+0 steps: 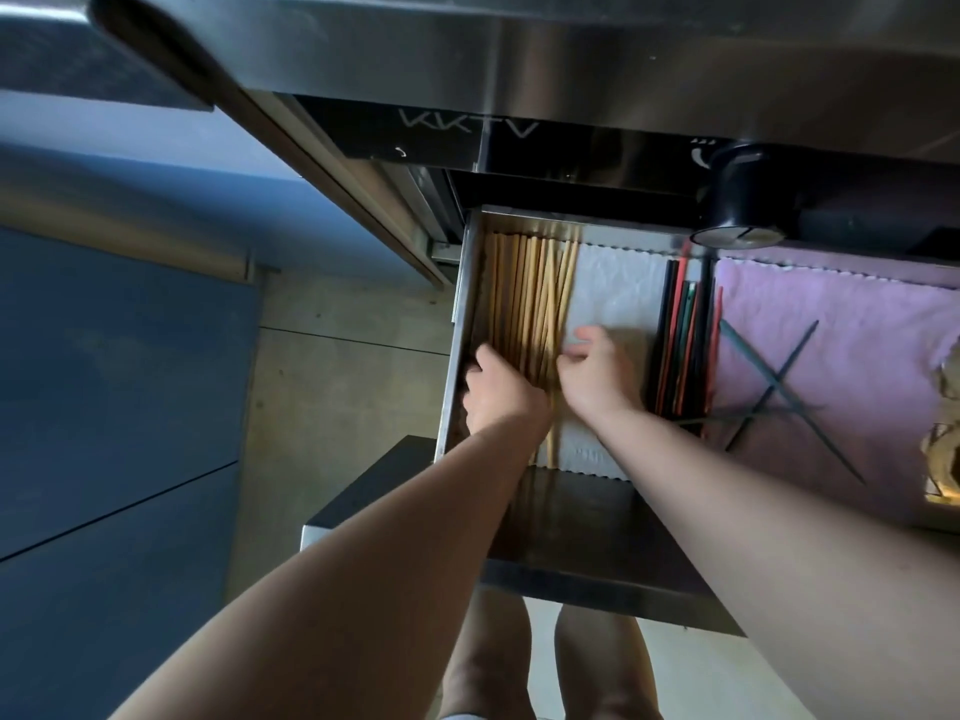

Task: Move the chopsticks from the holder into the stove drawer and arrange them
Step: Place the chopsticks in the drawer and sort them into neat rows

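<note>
Bottom of frame: both forearms reach up over the drawer [453, 356] front. Mid-frame, L hand [500, 394] sits at the left flank of the wooden chopsticks [524, 293], fingers bent down out of sight; R hand [597, 374] at their right flank, blurred; hands apart w/ the bundle's near ends between them; can't tell if either actually grips. Bundle lies lengthwise in the drawer's left part, partly on the white liner [621, 298]; a few sticks sit at slight angles. Right of centre, coloured chopsticks [681, 345] in a tight row; further right, two dark sticks [774, 387] crossed on a pink cloth [841, 324]. Top of frame: black knob [745, 200]. Step looks like squaring up: press both flanks inward evenly; tap near ends flush; don't let strays ride over neighbours; crossed pair prob. needs straightening after.
</note>
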A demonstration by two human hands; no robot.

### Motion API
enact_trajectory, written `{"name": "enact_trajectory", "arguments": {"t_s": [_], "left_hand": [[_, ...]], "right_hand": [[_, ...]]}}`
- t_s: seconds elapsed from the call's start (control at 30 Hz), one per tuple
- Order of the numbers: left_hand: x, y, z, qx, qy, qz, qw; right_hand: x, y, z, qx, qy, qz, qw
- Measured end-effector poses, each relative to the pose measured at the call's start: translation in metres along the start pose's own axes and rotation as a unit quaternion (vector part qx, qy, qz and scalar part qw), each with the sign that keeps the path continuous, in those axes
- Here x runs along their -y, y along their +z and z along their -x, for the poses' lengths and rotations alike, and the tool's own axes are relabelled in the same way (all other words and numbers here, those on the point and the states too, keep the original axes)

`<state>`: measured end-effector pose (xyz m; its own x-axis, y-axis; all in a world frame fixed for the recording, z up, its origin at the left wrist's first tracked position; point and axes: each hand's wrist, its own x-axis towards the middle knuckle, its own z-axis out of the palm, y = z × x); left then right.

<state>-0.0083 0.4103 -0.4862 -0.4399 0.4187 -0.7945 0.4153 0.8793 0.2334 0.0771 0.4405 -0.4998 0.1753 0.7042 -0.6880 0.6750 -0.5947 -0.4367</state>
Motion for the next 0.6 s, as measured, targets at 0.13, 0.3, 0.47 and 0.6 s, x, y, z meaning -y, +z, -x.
{"name": "enact_trajectory", "arguments": {"t_s": [0.13,0.3,0.47,0.6], "left_hand": [[0.006,0.0,-0.003,0.063,0.137,-0.193,0.97],[0.004,0.0,-0.014,0.141,0.096,-0.273,0.947],[0.006,0.001,-0.014,0.104,0.123,-0.292,0.943],[0.01,-0.001,-0.017,0.131,0.146,-0.314,0.929]], "right_hand": [[-0.004,-0.003,0.006,0.003,0.004,-0.025,1.0],[-0.003,-0.002,0.005,0.034,0.016,-0.067,0.997],[0.002,0.0,0.003,0.029,0.017,-0.086,0.996],[0.001,0.0,0.003,0.03,0.018,-0.082,0.996]]}}
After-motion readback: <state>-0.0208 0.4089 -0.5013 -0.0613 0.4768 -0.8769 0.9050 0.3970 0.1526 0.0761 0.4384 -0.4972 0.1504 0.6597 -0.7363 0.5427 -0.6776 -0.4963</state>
